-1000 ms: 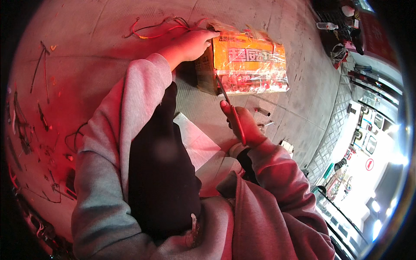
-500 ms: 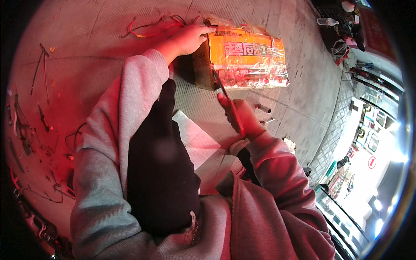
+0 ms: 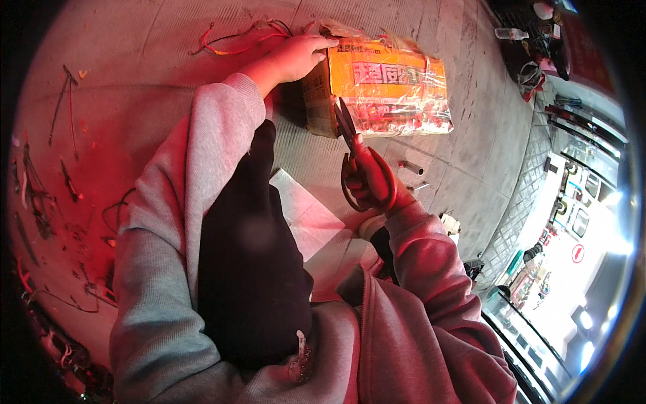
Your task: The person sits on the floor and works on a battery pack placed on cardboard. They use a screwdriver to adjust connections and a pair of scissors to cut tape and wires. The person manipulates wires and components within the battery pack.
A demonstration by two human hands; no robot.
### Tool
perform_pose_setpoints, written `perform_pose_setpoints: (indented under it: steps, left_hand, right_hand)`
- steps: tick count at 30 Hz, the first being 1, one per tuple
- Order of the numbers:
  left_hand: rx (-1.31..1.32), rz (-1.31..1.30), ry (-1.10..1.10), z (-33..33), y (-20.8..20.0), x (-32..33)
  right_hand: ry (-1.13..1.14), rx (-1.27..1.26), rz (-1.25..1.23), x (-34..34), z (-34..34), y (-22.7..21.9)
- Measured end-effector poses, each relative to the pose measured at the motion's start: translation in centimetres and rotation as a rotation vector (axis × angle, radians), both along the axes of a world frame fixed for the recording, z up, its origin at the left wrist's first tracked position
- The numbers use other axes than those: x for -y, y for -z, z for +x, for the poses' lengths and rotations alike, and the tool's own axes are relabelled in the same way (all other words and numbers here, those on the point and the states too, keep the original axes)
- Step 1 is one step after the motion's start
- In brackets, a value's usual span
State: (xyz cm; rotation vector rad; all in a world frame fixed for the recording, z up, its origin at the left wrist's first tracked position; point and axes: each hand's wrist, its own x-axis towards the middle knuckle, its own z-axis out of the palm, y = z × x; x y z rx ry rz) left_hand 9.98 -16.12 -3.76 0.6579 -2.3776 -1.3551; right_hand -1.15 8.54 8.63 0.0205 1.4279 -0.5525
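An orange cardboard box [image 3: 390, 91], wrapped in clear tape and plastic film, lies on the floor ahead of me. Its far edge looks torn, with loose film sticking up. My left hand [image 3: 301, 59] grips the box's far left corner; some of its fingers are hidden behind the edge. Scissors [image 3: 346, 122] with dark blades and large looped handles are in my right hand [image 3: 373, 178], fingers through and around the loops. The blades point at the near left corner of the box, slightly apart. Whether the tips touch the cardboard I cannot tell.
Red and dark wires [image 3: 245, 40] lie beyond my left hand. A short metal tube [image 3: 410, 167] rests right of the scissors. Several tools and cables [image 3: 40, 202] are scattered at far left. A white sheet [image 3: 306, 215] lies by my leg; a plastic bottle [image 3: 511, 34] is at far right.
My right hand has turned the scissors from edge-on, so both handle loops now show and the blades have parted slightly. The box has shifted slightly right. My left hand stays on its corner.
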Motion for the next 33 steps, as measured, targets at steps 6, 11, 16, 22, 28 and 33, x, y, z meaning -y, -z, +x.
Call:
perform_pose_setpoints:
  steps: [6,11,16,22,28,33]
  left_hand:
    - [0.003,0.001,0.003,0.1,0.1,0.2]
    - [-0.051,-0.07,-0.099,1.6,-0.2,0.6]
    - [0.089,-0.365,0.009,3.4,-0.9,0.7]
    - [0.142,-0.401,0.129,1.9,-1.2,0.9]
    - [0.146,-0.407,0.068,2.5,-0.7,0.3]
    - [0.075,-0.407,0.032,2.9,-0.1,0.1]
  right_hand:
    - [-0.608,-0.921,-0.09,1.1,1.2,-0.1]
    - [-0.377,-0.469,0.028,0.8,-1.1,-2.6]
    - [-0.372,-0.387,-0.098,-0.1,-1.7,-2.5]
    - [-0.453,-0.769,-0.203,-1.6,1.4,1.3]
    - [-0.508,-1.021,-0.24,-3.0,2.9,3.4]
    - [-0.457,-1.041,-0.263,-3.2,3.4,4.6]
